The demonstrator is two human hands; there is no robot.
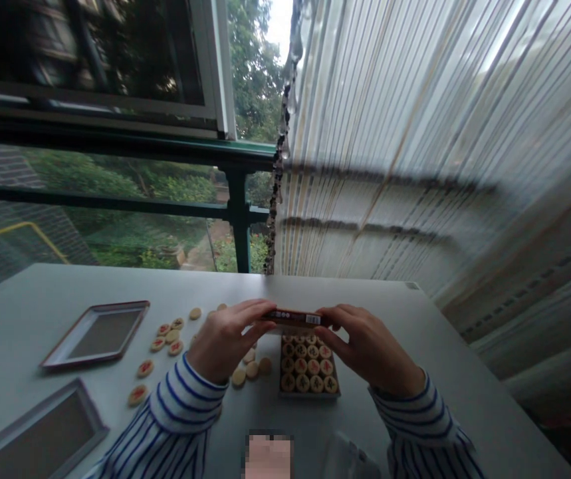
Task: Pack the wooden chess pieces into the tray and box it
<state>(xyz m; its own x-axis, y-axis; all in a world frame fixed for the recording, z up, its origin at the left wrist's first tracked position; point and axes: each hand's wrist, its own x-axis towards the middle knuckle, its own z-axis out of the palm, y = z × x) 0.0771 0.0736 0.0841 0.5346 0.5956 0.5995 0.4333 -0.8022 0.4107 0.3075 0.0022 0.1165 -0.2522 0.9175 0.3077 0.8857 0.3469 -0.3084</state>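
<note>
My left hand point(228, 339) and my right hand point(372, 346) pinch opposite ends of a thin brown box lid point(292, 317), fingers on top and thumbs below. Its narrow side faces me and carries small print and a barcode. Just beneath and nearer to me stands a box point(310, 395) filled with rows of round Chinese chess pieces point(314, 366), marked in red or black. The lid and my fingers hide the box's far end. Several loose chess pieces point(252, 370) lie on the table beside my left hand, some partly covered by it.
More loose pieces point(175, 348) are scattered on the white table point(365, 299) to the left. A brown-rimmed tray point(133, 326) and a grey tray point(96, 414) lie at far left. Something clear plastic point(347, 459) is at the front edge. A striped curtain point(389, 133) hangs behind.
</note>
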